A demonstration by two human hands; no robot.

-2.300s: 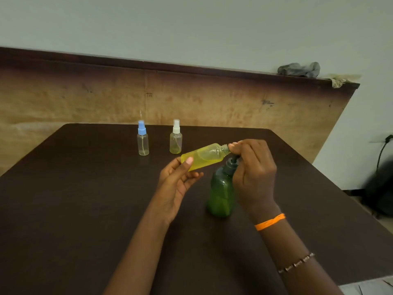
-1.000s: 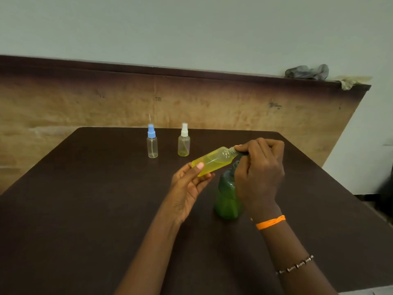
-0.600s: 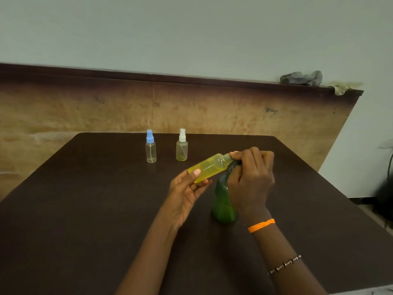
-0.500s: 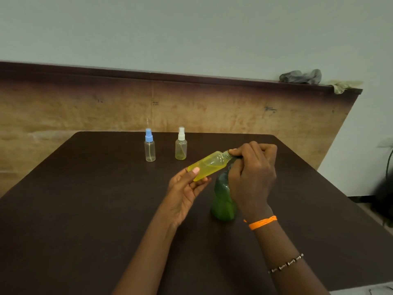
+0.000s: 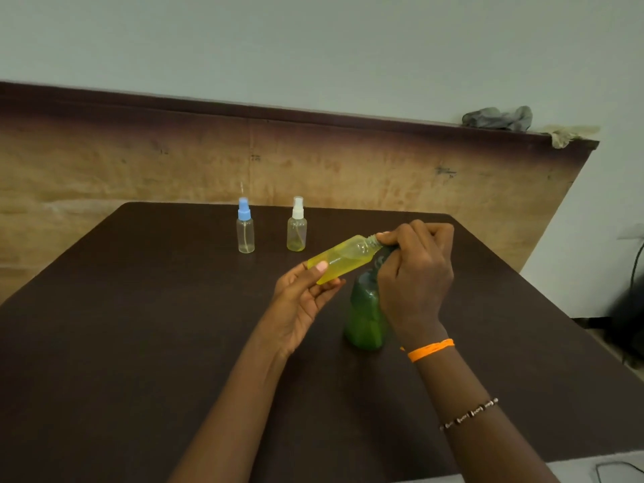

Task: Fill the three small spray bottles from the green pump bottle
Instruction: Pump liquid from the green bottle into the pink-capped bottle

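Observation:
My left hand holds an uncapped yellow spray bottle by its base, tilted with its open neck up and to the right. That neck meets the pump head of the green pump bottle, which stands on the dark table. My right hand curls over the pump head and hides it. Two capped small spray bottles stand at the far side of the table: one with a blue cap and one with a white cap, which holds a little yellowish liquid.
A wooden panel rises behind the table. On its top ledge at the right lie a grey cloth and a pale rag. The table's right edge drops to the floor, where a dark object and a cable sit.
The hands and both bottles keep nearly the same pose. The camera has shifted slightly, and my right hand's fingers have moved a little on the pump head.

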